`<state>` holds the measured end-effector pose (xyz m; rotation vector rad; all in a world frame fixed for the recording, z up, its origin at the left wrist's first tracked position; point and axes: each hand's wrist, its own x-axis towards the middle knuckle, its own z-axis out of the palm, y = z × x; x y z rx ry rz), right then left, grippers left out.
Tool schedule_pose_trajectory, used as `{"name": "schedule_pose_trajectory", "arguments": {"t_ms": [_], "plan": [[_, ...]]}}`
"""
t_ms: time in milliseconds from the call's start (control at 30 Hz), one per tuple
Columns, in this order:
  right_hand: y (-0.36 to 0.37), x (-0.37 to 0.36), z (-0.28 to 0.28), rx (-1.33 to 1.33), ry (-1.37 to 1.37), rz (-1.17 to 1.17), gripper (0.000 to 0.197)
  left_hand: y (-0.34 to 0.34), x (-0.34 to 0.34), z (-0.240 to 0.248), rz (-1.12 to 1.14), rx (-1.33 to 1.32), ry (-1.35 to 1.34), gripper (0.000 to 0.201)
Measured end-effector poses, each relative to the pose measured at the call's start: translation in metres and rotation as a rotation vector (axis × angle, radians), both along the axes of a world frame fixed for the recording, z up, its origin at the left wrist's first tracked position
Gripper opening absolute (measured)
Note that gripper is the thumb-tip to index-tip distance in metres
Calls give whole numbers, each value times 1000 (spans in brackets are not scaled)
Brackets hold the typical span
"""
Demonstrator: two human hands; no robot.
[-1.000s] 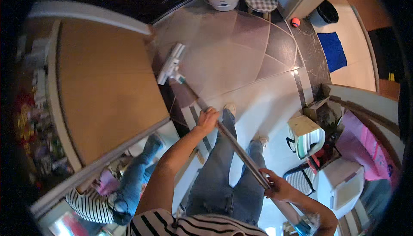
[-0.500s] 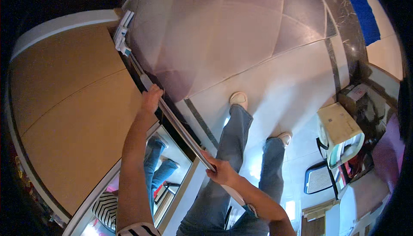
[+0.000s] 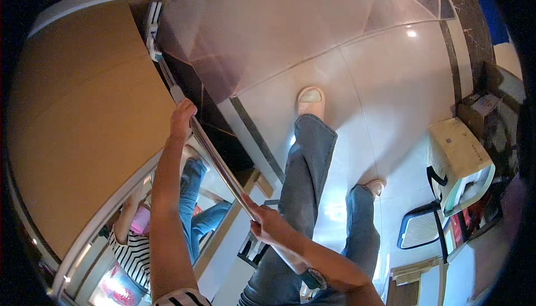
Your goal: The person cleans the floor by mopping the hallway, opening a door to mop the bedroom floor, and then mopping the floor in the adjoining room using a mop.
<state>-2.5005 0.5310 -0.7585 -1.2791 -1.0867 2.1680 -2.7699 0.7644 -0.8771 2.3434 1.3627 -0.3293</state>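
Note:
Both my hands hold a long silver-poled mop [image 3: 218,161] slantwise across the view. Higher on the pole, my left hand [image 3: 183,117] is wrapped round it, close to a grey collar. My right hand [image 3: 268,225] grips it lower down, in front of my left thigh. At the far end, the narrow white mop head [image 3: 153,29] is beside the edge of a tan panel [image 3: 89,122]; whether it touches the floor I cannot tell. The pole's lower end passes under my right forearm, which hides part of it.
Left of the pole, a mirror [image 3: 195,194] reflects jeans and a striped top. My slippered foot [image 3: 311,102] stands on the pale tiled floor [image 3: 335,71]. At right are a cream box-shaped container [image 3: 460,144], a blue-rimmed mesh item [image 3: 420,229] and a cardboard box [image 3: 480,110].
The mop and both hands have shifted slightly left and upward in view. My left foot appears further forward, and a dark gap beside the panel looks wider. Both hands keep their hold.

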Motion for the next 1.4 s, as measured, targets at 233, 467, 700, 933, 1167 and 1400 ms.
{"name": "schedule_pose_trajectory", "arguments": {"t_ms": [233,467,700,933,1167,1400], "plan": [[-62,48,-4,52,17,-16,75,-83,34,-4,11,60,-105,23],[-117,121,57,-16,-60,65,69,-185,78,16,84,125,-118,15],[-205,158,109,-105,-203,165,68,-283,140,52,526,-262,-221,9],[-238,241,166,-331,-348,394,66,-383,202,66,395,-197,-235,12],[-254,301,246,-335,-632,506,63,-454,283,125,361,-45,-361,23],[-371,317,274,-261,-716,394,60,-521,314,154,274,-94,-334,17]]}}
